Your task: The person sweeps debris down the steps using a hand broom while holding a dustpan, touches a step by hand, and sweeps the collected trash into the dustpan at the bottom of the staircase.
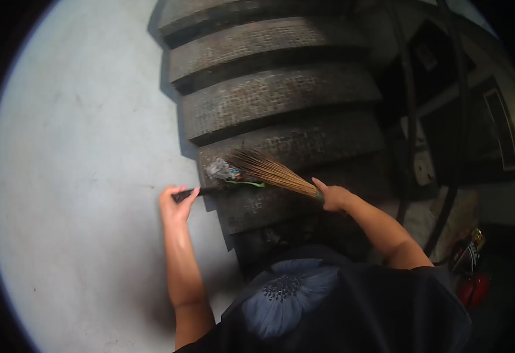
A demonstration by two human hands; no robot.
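My right hand (334, 197) grips a stick broom (269, 169) by its bound end, its bristles fanned out to the left over a stair tread. My left hand (176, 203) holds the dark handle of a dustpan (201, 190) whose pan lies at the step's left edge. Crumpled wrappers and scraps (225, 172) lie on the pan under the broom's tips, with a green strip beside them.
Rough stone steps (281, 100) climb away from me. A pale plastered wall (81, 147) runs along the left. A dark metal railing (410, 117) stands on the right, with a red object (472, 282) below it.
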